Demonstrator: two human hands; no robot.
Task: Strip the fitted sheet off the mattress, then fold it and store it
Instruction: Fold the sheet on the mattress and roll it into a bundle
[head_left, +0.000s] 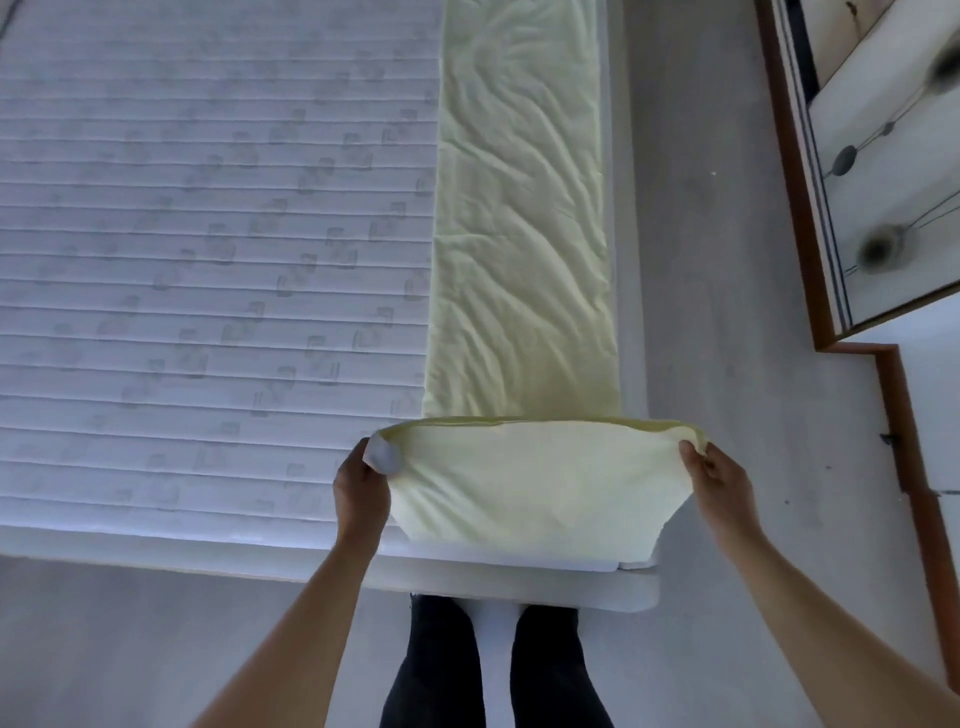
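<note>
The pale yellow fitted sheet (519, 234) lies folded into a long narrow strip along the right side of the bare white quilted mattress (208, 260). Its near end is lifted off the mattress and held up as a taut flap in front of me. My left hand (363, 488) grips the flap's left corner, and my right hand (714, 480) pinches its right corner. Both hands hold the cloth at about the same height, just above the mattress's near edge.
A wooden-framed wardrobe with mirrored doors (872, 182) stands at the right, across a strip of grey floor (717, 312). The white bed base edge (156, 551) runs across below the mattress. My legs in dark trousers (441, 670) stand against the bed's near corner.
</note>
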